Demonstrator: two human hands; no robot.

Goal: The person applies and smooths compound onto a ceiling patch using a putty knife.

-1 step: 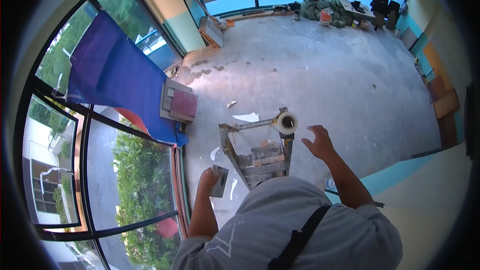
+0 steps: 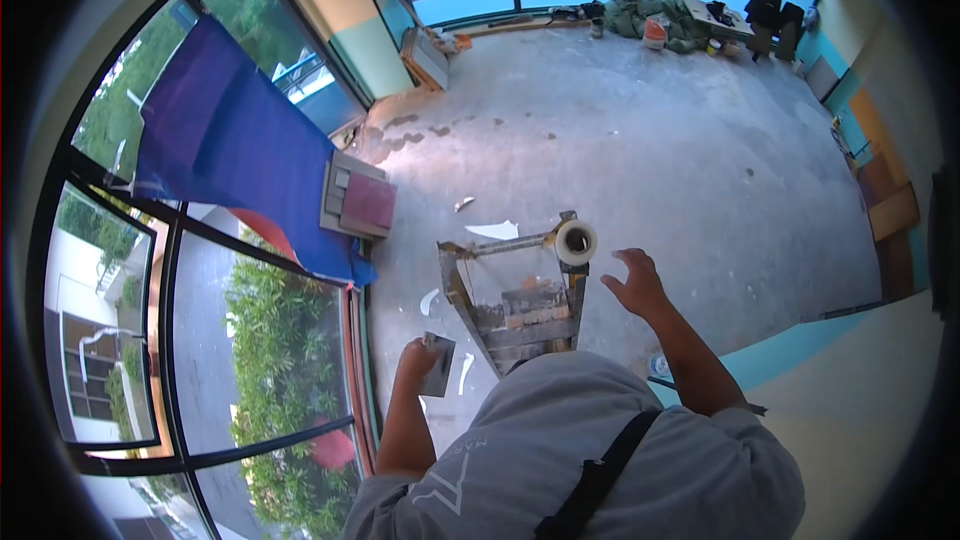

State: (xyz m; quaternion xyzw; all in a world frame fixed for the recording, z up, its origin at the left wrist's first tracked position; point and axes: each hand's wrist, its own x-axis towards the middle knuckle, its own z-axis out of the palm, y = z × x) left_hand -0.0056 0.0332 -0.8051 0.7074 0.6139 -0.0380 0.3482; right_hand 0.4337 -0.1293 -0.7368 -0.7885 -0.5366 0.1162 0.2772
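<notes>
Wrapped around the grip of a flat, rectangular plastering trowel [image 2: 437, 368] is my left hand [image 2: 414, 360]. The trowel's grey blade hangs beside the left leg of a stained ladder or trestle [image 2: 512, 338]. At the right, my right hand [image 2: 640, 283] is held out in the air, thumb and fingers apart with nothing in them. Closest to it is a roll of pale tape [image 2: 576, 243], which sits at the top right corner of the trestle, a short gap from my thumb. My body hides the trestle's near end.
White scraps [image 2: 493, 231] lie on the concrete floor around the trestle. A purple-blue sheet [image 2: 240, 140] hangs over the windows at left, by stacked boards [image 2: 368, 203]. Along the far wall are green bundled cloth [image 2: 640, 17] and a white-orange bucket [image 2: 655, 34]. Brown boards [image 2: 892, 208] lean at right.
</notes>
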